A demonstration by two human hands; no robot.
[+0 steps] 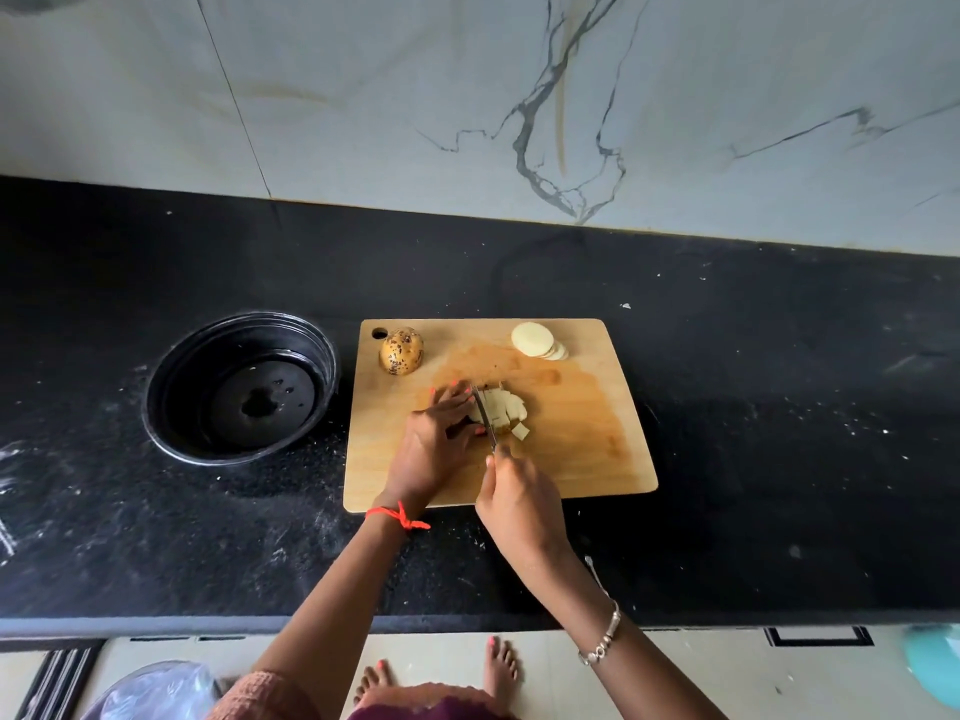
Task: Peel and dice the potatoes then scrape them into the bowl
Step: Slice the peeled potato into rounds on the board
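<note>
On the wooden cutting board [582, 449] lies a stack of peeled potato pieces [503, 412], partly cut into cubes. My left hand [439, 439] rests on the stack's left side and holds it down with curled fingers. My right hand [519, 504] grips a knife [484, 415] whose blade stands in the stack just right of my left fingertips. One loose cube [521, 432] lies at the stack's near right. A speckled unpeeled potato [400, 351] sits at the board's far left corner. Round potato slices [537, 341] lie at the far right. The black bowl [171, 387] stands left of the board.
The board lies on a black stone counter [779, 407] backed by a marble wall. A thin metal tool [595, 571] lies on the counter near my right forearm. Below the counter edge are my feet, a plastic bag [156, 691] at left and a teal object [935, 667] at right.
</note>
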